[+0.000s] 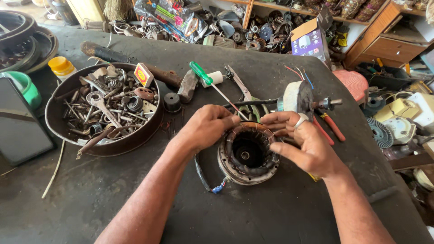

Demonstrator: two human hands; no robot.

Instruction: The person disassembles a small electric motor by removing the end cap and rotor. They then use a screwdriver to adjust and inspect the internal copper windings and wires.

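A round motor stator with dark windings lies on the dark workbench, its open middle facing up. My left hand rests on its upper left rim, fingers pinched at the windings. My right hand, with a ring on one finger, touches the upper right rim. A green-handled screwdriver lies just behind my left hand, its shaft running under my fingers. A blue and black wire trails from the stator's lower left.
A round metal tray of bolts, washers and spanners sits left, with a matchbox on its rim. A rotor with shaft, red-handled pliers, scissors and a hammer lie behind the stator. Clutter fills the shelves beyond.
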